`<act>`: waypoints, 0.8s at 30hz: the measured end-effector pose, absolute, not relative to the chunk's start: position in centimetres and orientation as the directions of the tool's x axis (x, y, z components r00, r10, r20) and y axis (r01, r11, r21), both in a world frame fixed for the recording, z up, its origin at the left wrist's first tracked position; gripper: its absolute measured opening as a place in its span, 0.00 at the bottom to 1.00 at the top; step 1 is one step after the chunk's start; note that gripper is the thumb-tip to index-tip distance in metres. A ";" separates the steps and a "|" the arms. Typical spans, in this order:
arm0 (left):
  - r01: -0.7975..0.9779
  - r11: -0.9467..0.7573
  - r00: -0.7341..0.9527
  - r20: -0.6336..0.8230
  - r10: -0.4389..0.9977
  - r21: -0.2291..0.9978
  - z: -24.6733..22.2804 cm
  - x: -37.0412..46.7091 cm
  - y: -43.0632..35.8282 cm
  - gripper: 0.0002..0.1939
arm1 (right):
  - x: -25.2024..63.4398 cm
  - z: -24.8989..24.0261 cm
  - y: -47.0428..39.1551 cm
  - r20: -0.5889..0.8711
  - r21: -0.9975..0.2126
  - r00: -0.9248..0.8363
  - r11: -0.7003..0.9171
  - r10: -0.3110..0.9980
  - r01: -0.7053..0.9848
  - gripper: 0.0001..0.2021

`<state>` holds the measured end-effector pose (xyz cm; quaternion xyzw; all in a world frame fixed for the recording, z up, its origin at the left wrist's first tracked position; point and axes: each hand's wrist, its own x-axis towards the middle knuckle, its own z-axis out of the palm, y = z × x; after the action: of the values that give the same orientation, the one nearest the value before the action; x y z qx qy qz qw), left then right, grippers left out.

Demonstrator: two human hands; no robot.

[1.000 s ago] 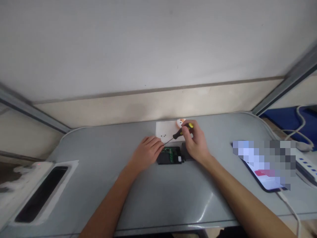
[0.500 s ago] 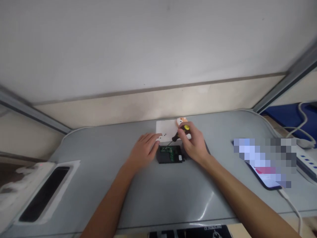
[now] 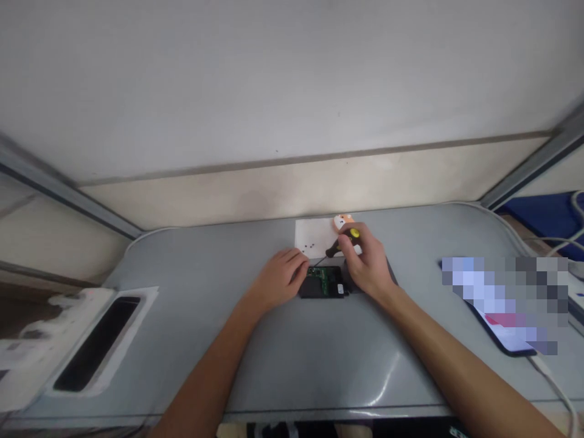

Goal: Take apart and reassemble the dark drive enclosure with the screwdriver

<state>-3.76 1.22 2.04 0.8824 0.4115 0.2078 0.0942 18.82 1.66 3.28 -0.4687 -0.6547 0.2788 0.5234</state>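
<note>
My right hand is closed round the handle of a screwdriver, dark with a yellow end cap. Its thin shaft slants down left to the upper edge of an open black case with a green circuit board inside. At the case's upper left corner is my left hand, its fingers drawn together close to the screwdriver tip. Whatever sits between those fingertips is too small to make out. Partly under my right hand lies a dark flat piece.
Behind the case is a white paper with several tiny dark bits, and an orange-and-white animal figure. A lit phone with a cable lies right. A dark phone-like slab rests on white sheets at left.
My left fingers have drawn in from the paper's edge to the case corner near the screwdriver tip. The screwdriver stays in my right hand. The whole view has shifted slightly.
</note>
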 end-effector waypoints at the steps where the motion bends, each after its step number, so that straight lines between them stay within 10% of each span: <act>1: 0.682 -0.643 0.573 0.292 0.766 0.347 1.9 -3.7 1.2 0.11 | 18.8 3.2 1.6 0.422 -0.856 -0.014 0.404 0.906 0.324 0.09; 24: 0.665 -0.656 0.568 0.328 0.755 0.357 1.0 -4.0 1.6 0.11 | 18.7 2.9 1.1 0.443 -0.813 -0.080 0.437 0.893 0.384 0.10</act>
<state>-4.04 1.62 1.05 0.8801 0.4033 0.2309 0.0969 18.73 1.11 2.92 -0.4637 -0.6883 0.2573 0.4949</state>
